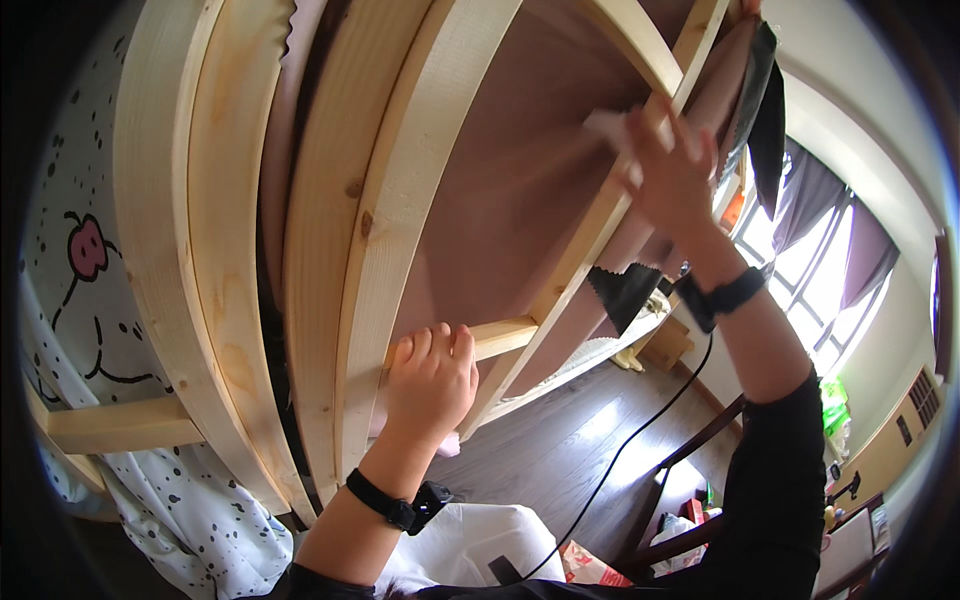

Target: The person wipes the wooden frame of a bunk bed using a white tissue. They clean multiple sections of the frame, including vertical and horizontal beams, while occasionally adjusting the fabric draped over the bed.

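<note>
My left hand (435, 382) is closed over a short pale wooden rung (506, 337) between two long wooden rails of what looks like a bunk bed frame. My right hand (671, 169) is raised and motion-blurred in front of the right wooden rail (577, 266). Its fingers look spread, and a pale blurred scrap (606, 126) shows by the fingertips; whether I hold it is unclear. Behind the rails hangs a dusty-pink cloth (510, 202), with zigzag-cut edges and a dark backing (622, 296) at the right.
Left of the wide wooden boards (322, 247) hangs white printed fabric (90, 330). A black cable (637, 435) runs from near my right wrist to below me. A dark wooden chair (701, 439) stands on the grey floor (540, 457), with bags (679, 536) beside it. A curtained window (810, 247) is at right.
</note>
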Motion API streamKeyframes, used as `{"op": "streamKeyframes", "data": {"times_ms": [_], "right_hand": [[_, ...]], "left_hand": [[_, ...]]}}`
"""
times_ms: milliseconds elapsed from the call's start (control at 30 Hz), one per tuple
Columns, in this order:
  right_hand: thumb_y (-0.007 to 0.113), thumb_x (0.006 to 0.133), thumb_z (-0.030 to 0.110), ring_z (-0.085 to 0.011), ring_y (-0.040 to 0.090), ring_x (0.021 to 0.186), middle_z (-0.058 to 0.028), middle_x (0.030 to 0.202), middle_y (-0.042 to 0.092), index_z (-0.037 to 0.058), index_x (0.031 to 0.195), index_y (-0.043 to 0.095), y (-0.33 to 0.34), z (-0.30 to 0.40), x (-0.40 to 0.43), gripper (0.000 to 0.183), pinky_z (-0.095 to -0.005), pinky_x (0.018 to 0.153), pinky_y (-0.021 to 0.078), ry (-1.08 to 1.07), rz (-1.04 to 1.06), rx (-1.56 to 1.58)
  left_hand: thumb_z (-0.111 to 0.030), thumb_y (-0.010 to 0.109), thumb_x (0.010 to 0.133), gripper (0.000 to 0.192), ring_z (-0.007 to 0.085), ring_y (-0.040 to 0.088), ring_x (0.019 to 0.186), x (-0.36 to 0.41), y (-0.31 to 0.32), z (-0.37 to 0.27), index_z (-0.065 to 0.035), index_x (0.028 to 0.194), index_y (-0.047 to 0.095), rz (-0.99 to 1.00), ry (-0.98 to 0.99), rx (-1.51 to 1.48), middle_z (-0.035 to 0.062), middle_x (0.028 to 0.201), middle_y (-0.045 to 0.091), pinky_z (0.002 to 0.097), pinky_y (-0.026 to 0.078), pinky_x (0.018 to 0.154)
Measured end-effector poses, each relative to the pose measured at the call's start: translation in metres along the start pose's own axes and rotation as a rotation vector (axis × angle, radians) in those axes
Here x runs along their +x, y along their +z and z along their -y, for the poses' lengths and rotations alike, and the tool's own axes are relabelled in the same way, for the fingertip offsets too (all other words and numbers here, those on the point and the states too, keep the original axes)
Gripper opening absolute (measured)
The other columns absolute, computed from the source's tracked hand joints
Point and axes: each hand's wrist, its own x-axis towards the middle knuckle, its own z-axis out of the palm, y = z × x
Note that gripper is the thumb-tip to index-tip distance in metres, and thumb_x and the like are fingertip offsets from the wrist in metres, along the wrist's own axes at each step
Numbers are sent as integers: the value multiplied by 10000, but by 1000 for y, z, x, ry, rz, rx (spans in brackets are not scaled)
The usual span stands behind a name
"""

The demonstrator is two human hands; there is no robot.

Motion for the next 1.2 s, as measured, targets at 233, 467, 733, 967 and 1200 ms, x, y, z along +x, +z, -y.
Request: {"op": "streamKeyframes", "data": {"times_ms": [233, 467, 733, 967, 1200], "right_hand": [[566, 750, 624, -209, 230, 1376, -115, 1460, 280, 59, 1353, 382, -9, 128, -122, 847, -444, 1072, 258, -442, 460, 386], [528, 854, 442, -189, 213, 1384, 20, 1421, 386, 154, 1357, 434, 22, -12, -1, 587, -533, 1014, 240, -29, -224, -114], [505, 787, 598, -203, 248, 1368, -80, 1421, 368, 55, 1309, 454, -20, 106, -99, 755, -476, 1011, 258, -354, 393, 245], [609, 788, 483, -235, 231, 1374, -43, 1428, 372, 143, 1399, 357, 14, 46, -65, 743, -554, 1053, 190, -191, 93, 177], [625, 772, 453, -240, 280, 1340, 33, 1434, 364, 157, 1391, 378, 8, 11, -26, 729, -572, 986, 231, -47, -92, 85]], "left_hand": [[-164, 612, 758, 209, 232, 574, 792, -1, 1, 2, -69, 943, 597, 27, 0, -50, 59, 824, 584, 359, 427, 754], [-161, 607, 762, 209, 240, 578, 813, 1, -1, 1, -74, 953, 604, 17, -3, -35, 67, 894, 617, 366, 424, 748], [-157, 615, 749, 208, 238, 576, 813, 0, -2, 1, -68, 936, 608, 11, -1, -32, 63, 852, 604, 364, 423, 754], [-151, 609, 758, 216, 239, 579, 825, 1, -3, 1, -63, 955, 600, 3, 12, -14, 64, 859, 603, 363, 430, 785], [-153, 617, 757, 234, 246, 579, 823, 0, -3, 0, -62, 972, 594, 11, 6, -16, 68, 891, 610, 375, 428, 761]]}}
